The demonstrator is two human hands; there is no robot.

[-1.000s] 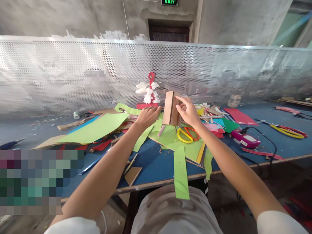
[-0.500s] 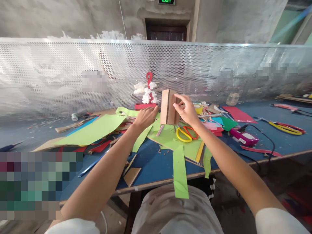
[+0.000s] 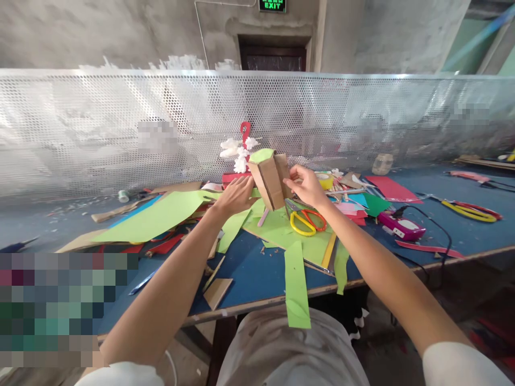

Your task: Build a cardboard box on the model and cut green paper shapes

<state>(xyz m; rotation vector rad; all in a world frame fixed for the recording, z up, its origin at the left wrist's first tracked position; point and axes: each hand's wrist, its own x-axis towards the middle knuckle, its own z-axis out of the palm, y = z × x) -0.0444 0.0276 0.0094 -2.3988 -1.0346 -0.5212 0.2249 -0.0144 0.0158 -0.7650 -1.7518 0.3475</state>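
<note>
Between my hands is a small cardboard box (image 3: 270, 185) with several flat sides, tilted to the left, its top covered in green paper. My right hand (image 3: 306, 185) pinches its right edge between thumb and fingers. My left hand (image 3: 235, 194) is against its left side, with the fingertips partly hidden behind the box. Just below the box, scissors (image 3: 303, 222) with yellow and orange handles lie on green paper (image 3: 277, 233). Behind my left hand stands a red piece (image 3: 244, 131) with white flower-like shapes (image 3: 240, 161).
A green strip (image 3: 296, 284) hangs over the front edge of the blue table (image 3: 249, 287). To the right lie a magenta device (image 3: 402, 226) with a black cord and pliers (image 3: 469, 210). A large green sheet (image 3: 153, 217) lies left. A perforated metal screen (image 3: 120, 118) runs along the back.
The box has turned and leaned to the left, bringing its green top into view. My right hand has moved slightly lower along its edge, and my left hand slightly left.
</note>
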